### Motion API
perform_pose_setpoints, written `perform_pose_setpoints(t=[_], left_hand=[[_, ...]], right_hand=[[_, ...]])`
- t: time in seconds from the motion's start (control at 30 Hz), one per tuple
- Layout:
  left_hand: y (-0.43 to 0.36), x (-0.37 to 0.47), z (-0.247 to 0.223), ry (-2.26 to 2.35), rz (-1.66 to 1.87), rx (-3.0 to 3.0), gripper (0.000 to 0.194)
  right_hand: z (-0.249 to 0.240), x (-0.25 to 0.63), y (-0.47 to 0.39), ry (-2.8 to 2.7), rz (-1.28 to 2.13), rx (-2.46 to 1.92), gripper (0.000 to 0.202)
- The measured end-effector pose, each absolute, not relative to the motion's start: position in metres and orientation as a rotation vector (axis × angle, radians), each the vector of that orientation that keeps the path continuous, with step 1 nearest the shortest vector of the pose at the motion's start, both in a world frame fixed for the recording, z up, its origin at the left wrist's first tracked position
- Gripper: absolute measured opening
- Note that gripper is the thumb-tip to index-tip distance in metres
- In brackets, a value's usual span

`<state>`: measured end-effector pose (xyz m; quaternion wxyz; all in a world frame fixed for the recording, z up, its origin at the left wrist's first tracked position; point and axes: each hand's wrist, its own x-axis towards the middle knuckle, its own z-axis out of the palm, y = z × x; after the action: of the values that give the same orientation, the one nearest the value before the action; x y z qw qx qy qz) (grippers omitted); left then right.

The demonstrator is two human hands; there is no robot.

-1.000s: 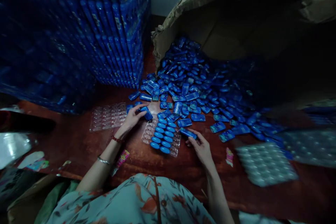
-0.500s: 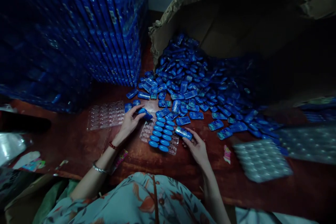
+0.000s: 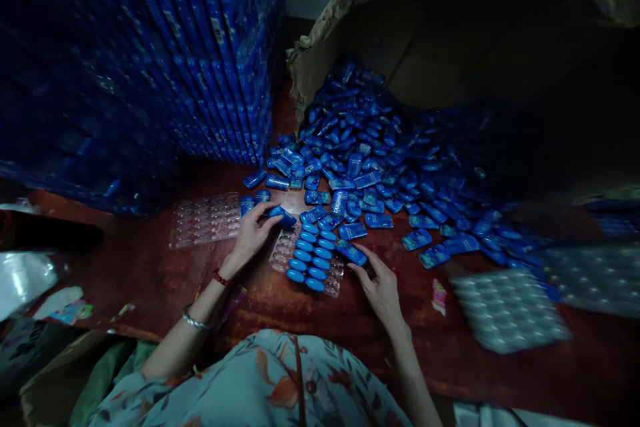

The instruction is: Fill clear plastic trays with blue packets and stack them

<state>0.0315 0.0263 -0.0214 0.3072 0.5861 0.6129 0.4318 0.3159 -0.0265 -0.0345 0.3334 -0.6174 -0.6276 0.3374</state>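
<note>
Fingers of my left hand [image 3: 254,232] grip a small blue pack [image 3: 283,216] above the upper left corner of a clear moulded tray [image 3: 280,252]. Two columns of blue packs [image 3: 315,257] stand on edge in the middle of that tray. On its right side my right hand [image 3: 379,280] pinches another blue pack [image 3: 351,252], which is tilted beside the right column. Loose blue packs [image 3: 379,221] lie just beyond the tray.
A torn cardboard box [image 3: 320,47] spills a heap of blue packs [image 3: 360,120]. Tall blue stacks [image 3: 215,67] rise at the left. Another clear tray [image 3: 205,219] lies left; a pale moulded tray [image 3: 510,310] and pink wrapper [image 3: 439,297] lie right.
The whole view has shifted slightly, with things appearing a little further right. My right fingers have turned slightly on their pack; both hands still hold the same packs.
</note>
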Motion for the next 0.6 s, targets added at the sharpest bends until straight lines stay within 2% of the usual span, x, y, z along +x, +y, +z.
perform_pose_setpoints(t=[0.13, 0.27, 0.43, 0.6], left_hand=[[0.024, 0.031, -0.030, 1.468, 1.022, 1.905, 0.021], [0.023, 0.026, -0.026, 1.431, 0.710, 2.264, 0.034], [0.023, 0.026, -0.006, 1.379, 0.344, 2.493, 0.032], [0.031, 0.030, 0.008, 1.312, 0.188, 2.553, 0.026]], right_hand=[[-0.036, 0.311, -0.021, -1.618, 0.683, -1.689, 0.034], [-0.040, 0.308, -0.014, -1.663, 0.659, -1.771, 0.036], [-0.036, 0.306, -0.007, -2.055, 0.418, -1.719, 0.036], [-0.008, 0.297, 0.005, -2.570, 0.165, -1.748, 0.027]])
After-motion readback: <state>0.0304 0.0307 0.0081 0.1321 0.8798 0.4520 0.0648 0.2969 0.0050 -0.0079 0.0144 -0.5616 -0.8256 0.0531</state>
